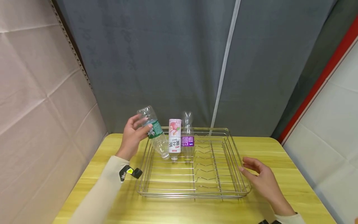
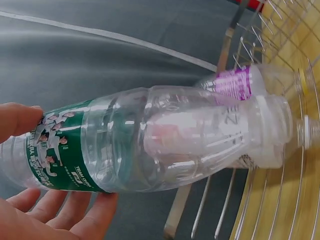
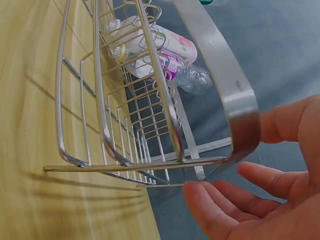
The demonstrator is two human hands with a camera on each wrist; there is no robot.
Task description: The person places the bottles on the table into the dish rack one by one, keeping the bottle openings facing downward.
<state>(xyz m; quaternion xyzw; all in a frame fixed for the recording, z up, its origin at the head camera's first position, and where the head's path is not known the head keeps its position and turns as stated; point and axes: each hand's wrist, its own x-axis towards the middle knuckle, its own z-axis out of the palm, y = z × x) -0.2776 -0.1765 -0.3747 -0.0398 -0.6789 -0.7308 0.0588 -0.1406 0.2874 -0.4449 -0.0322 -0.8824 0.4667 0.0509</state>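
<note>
My left hand (image 1: 133,135) grips a clear plastic bottle (image 1: 158,141) around its green label. The bottle tilts with its neck down, over the left part of a wire rack (image 1: 184,196). Beside it, a pink and white bottle (image 1: 175,137) and a clear bottle with a purple label (image 1: 187,141) stand neck-down in the back of the rack. At the rack's right side is my right hand (image 1: 260,179), thumb and fingers spread and loosely bent around the outer rim (image 3: 240,115). Whether its fingertips touch the metal, I cannot tell.
The rack sits on a yellow wood-grain table (image 1: 123,205). A grey curtain (image 1: 156,62) with a pale strip hangs behind it. White cloth (image 1: 36,118) walls in the left side, and a white panel (image 1: 332,130) with a red edge stands on the right.
</note>
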